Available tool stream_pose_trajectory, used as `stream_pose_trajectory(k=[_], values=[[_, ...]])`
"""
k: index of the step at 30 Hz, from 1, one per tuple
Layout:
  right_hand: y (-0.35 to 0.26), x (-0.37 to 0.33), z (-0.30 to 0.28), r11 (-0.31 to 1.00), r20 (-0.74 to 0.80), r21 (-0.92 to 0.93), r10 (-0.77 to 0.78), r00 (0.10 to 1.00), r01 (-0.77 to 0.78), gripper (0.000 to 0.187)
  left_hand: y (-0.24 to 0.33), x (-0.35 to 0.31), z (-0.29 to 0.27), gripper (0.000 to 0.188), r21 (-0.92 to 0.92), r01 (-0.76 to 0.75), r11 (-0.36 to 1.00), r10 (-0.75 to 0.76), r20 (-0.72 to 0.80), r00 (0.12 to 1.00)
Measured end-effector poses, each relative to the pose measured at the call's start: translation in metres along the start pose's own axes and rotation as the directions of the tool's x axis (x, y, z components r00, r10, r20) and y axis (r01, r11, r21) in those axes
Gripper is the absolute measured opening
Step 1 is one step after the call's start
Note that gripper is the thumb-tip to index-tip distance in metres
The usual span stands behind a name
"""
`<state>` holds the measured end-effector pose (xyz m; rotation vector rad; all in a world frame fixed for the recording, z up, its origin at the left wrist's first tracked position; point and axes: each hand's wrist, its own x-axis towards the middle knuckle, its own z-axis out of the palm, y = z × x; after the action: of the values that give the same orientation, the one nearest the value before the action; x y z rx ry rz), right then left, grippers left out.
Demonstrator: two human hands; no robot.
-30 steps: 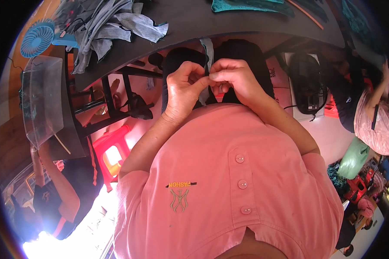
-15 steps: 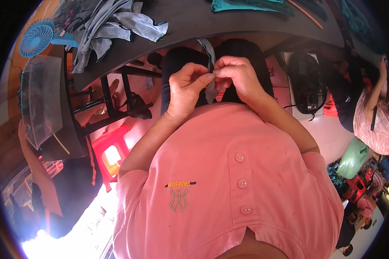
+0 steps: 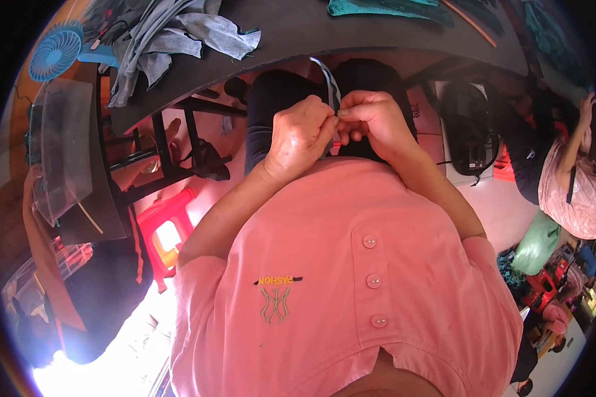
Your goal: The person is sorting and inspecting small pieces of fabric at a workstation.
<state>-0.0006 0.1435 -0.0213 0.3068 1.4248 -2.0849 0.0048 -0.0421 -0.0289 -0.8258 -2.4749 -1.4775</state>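
Above my lap, a narrow grey-blue fabric strip (image 3: pixel 330 79) is pinched between my two hands. My left hand (image 3: pixel 302 134) is closed on it, knuckles up, with the thumb toward the right hand. My right hand (image 3: pixel 375 121) grips the same strip between thumb and forefinger, its other fingers curled loosely. The fingertips of both hands almost meet. One end of the strip sticks up past the hands toward the table edge; the part between the fingers is mostly hidden.
A dark table (image 3: pixel 291 36) lies ahead, bearing a pile of grey fabric pieces (image 3: pixel 198 36) and teal fabric (image 3: pixel 387 8). A blue fan (image 3: pixel 55 51) stands at far left, near a red stool (image 3: pixel 165 228). A black bag-like object (image 3: pixel 469 132) is at right. Other people sit on both sides.
My left hand has rolled over so its back faces up, and both hands have shifted slightly right. The strip's upper end now bends and looks narrower.
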Motion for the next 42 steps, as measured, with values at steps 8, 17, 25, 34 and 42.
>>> stream_pose_trajectory(k=[8,17,25,34,42], values=[[0.005,-0.001,-0.004,0.999,0.002,-0.025,-0.025,1.000,0.025,0.007,-0.005,0.002,-0.003,0.002,-0.497,0.574,0.651,-0.565,0.188,0.803],[0.001,-0.005,0.008,0.957,-0.050,-0.250,-0.164,0.985,0.147,0.012,-0.005,0.000,0.002,0.006,-0.388,0.373,0.843,-0.384,0.052,0.922],[0.015,0.013,0.003,0.814,-0.048,-0.473,-0.407,0.912,0.338,0.010,-0.013,0.000,0.013,0.012,0.079,-0.084,0.993,0.092,-0.093,0.991],[0.012,0.011,0.005,0.938,-0.105,-0.201,-0.307,0.946,0.282,0.010,-0.008,-0.003,0.017,0.014,-0.739,0.563,0.370,-0.668,0.209,0.714],[0.014,0.007,0.007,0.905,-0.094,-0.237,-0.384,0.918,0.354,0.009,-0.012,-0.004,0.015,0.012,-0.613,0.447,0.651,-0.537,0.045,0.843]])
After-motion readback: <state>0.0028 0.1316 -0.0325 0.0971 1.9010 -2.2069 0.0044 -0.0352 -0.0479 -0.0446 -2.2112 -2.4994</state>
